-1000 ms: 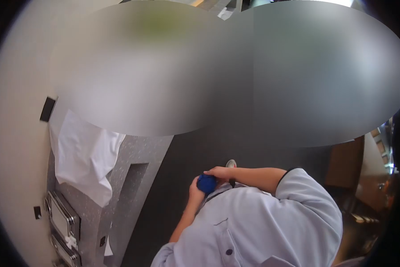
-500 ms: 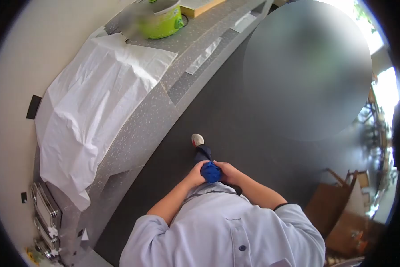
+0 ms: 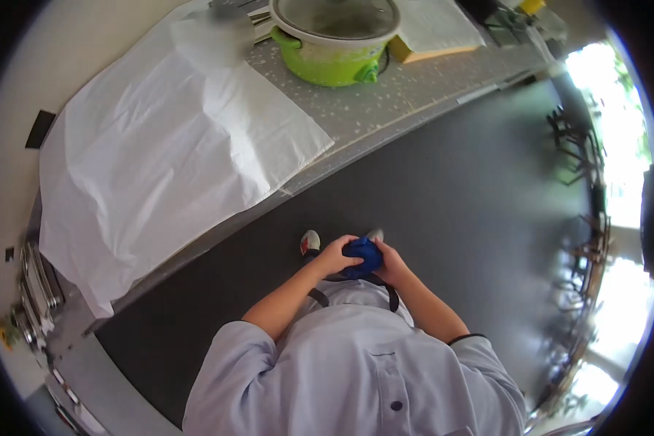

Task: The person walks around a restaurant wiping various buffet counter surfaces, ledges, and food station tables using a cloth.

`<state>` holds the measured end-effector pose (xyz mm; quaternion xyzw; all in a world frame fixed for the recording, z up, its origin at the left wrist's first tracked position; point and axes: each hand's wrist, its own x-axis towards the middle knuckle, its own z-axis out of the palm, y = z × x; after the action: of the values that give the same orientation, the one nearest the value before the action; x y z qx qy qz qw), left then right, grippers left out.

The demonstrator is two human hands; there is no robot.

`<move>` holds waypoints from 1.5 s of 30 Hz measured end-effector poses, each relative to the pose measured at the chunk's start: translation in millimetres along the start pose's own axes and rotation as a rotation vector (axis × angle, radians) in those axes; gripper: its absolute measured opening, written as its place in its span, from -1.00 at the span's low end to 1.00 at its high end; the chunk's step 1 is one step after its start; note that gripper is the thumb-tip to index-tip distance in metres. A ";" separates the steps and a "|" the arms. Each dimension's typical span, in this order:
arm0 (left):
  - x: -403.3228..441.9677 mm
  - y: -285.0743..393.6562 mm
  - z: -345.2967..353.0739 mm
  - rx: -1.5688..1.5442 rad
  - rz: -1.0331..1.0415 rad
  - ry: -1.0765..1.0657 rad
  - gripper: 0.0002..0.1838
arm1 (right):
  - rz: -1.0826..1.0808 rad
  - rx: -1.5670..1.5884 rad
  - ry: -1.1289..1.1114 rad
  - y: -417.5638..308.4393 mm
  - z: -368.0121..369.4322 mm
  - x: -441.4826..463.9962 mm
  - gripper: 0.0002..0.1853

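Observation:
A bundled blue cloth (image 3: 364, 256) is held in front of my waist, between both hands. My left hand (image 3: 336, 256) wraps its left side, with fingers reaching over the bundle. On the opposite side my right hand (image 3: 391, 264) grips the cloth, its fingers partly hidden behind it. What is folded inside, if anything, cannot be seen. Dark straps hang at my waist just below the hands.
A speckled grey counter (image 3: 323, 102) runs diagonally ahead of me. On it lie a white sheet (image 3: 159, 145), a green slow cooker (image 3: 334, 62) with a glass lid, and a wooden-edged board (image 3: 436, 33). Dark floor (image 3: 458, 174) extends to the right, with chairs (image 3: 574, 142) along the windows.
My view has turned, so the counter and slow cooker appear closer and further right. The blue cloth looks broader between my hands. A large blurred patch at the right is gone from view.

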<state>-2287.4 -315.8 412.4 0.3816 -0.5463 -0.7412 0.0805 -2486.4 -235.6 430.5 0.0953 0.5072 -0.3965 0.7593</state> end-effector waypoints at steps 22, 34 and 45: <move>229.4 -157.0 -34.8 -0.309 0.025 1.018 -0.29 | -0.110 -1.048 -0.075 -126.7 -14.1 297.2 -0.47; 323.4 -255.4 -176.9 0.434 0.091 1.305 -0.57 | -1.577 -1.858 -0.319 -118.4 -17.4 596.8 -0.62; 326.2 -278.7 -209.4 0.409 0.505 1.479 -0.19 | -1.266 -2.228 0.026 -141.5 29.7 632.6 -0.53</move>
<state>-2294.6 -538.7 -9.7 0.6455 -0.5463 -0.1418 0.5146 -2456.3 -666.0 -54.1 -0.8418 0.5275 -0.0490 0.1036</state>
